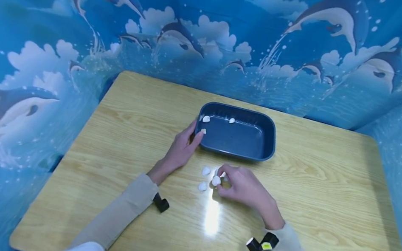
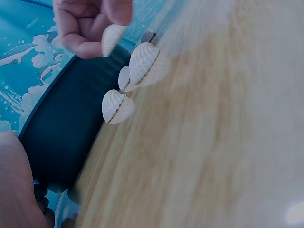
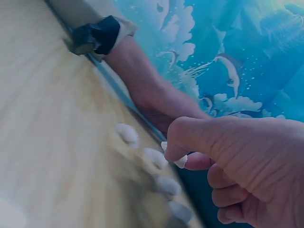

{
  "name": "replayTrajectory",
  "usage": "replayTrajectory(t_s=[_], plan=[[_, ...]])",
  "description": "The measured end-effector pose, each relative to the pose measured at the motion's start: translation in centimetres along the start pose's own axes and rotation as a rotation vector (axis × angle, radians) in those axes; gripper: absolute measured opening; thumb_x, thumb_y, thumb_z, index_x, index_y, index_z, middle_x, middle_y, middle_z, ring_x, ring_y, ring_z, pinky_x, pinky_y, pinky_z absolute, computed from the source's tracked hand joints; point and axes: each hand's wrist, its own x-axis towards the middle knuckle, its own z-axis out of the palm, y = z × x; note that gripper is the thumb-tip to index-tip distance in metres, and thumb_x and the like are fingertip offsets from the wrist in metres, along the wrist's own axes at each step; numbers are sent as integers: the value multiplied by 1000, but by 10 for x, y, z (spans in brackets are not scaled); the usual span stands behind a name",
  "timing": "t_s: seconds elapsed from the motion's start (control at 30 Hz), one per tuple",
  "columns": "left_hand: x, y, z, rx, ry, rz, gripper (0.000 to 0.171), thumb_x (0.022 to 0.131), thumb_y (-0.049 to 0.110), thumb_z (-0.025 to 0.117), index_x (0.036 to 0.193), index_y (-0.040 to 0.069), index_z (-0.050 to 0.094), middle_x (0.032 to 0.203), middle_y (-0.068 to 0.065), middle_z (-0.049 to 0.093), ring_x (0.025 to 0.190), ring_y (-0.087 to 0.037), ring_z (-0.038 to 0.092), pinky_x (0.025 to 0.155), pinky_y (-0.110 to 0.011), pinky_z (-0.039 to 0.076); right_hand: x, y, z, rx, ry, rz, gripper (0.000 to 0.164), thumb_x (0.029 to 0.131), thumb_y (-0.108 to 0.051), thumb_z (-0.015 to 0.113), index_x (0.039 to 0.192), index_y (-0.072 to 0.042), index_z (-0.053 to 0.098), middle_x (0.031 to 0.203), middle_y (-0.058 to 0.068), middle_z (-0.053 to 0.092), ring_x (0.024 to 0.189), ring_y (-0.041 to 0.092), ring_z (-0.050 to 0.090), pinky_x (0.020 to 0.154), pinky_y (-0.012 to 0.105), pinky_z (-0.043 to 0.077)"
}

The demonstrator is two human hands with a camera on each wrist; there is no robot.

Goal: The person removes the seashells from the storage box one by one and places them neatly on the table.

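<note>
White shell [image 1: 216, 181] sits pinched in right hand [image 1: 243, 186], just above table [image 1: 330, 195] by loose shells [image 1: 202, 186]; probably light, stiff, chippable, best taken across its broad sides. Left hand [image 1: 181, 148], thumb spread from fingers, rests against blue tray [image 1: 232, 137].

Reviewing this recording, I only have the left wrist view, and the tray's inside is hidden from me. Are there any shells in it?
Observer: Yes, the head view shows white shells inside the dark blue tray.
Operator: Which end of the tray is the left grip on?
Observer: In the head view, the left grip holds the tray's left end.
Operator: And where does the tray sit on the table?
Observer: The head view has it toward the far edge of the wooden table, the side by the dolphin backdrop.
</note>
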Motion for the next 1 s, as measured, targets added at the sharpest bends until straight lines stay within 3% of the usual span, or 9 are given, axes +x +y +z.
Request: replayTrajectory(t_s=[0.3, 1.0], plan=[[1, 1, 0, -3, -3, -5, 60, 114, 31, 44, 166, 10, 24, 171, -4, 25, 156, -14, 24, 127, -33, 26, -4, -1, 14, -61, -15, 7, 25, 82, -26, 78, 103, -16, 69, 61, -17, 47, 55, -1, 39, 52, 20, 41], [0, 1, 1, -4, -2, -9, 60, 114, 33, 44, 166, 11, 24, 171, -5, 26, 157, -18, 25, 127, -38, 27, -8, -2, 19, -111, -24, 2, 25, 84, -25, 74, 106, -14, 72, 61, -16, 46, 54, -2, 37, 53, 20, 42]])
